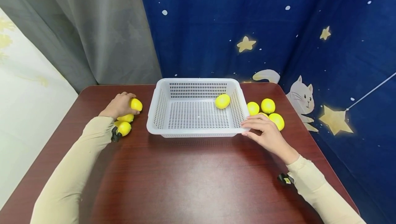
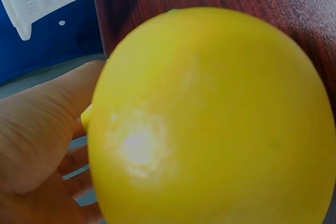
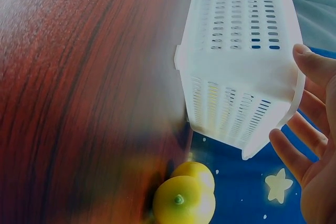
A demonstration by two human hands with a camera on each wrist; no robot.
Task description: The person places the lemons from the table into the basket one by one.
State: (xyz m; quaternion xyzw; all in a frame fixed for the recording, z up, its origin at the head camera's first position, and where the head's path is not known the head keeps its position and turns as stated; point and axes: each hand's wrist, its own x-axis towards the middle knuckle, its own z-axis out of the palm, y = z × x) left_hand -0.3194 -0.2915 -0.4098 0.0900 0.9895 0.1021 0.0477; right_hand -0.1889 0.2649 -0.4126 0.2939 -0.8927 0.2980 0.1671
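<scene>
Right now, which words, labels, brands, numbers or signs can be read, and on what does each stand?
None can be read.
White basket, lemons: no visible text.
Blue curtain: only pictures, such as a star and a cat.
Light patch on the black wrist piece: too small to tell.

the head view looks forward and down over the counter (image 1: pixel 198 179), far enough back to take in the left hand (image 1: pixel 119 106), the right hand (image 1: pixel 266 131), the whole basket (image 1: pixel 188 132) and the curtains (image 1: pixel 213 31) behind. the left wrist view sits very close to a lemon (image 2: pixel 210 119), the basket cropped at upper left. the right wrist view, rolled sideways, faces the basket's outside from nearby. all three share basket and counter.
</scene>
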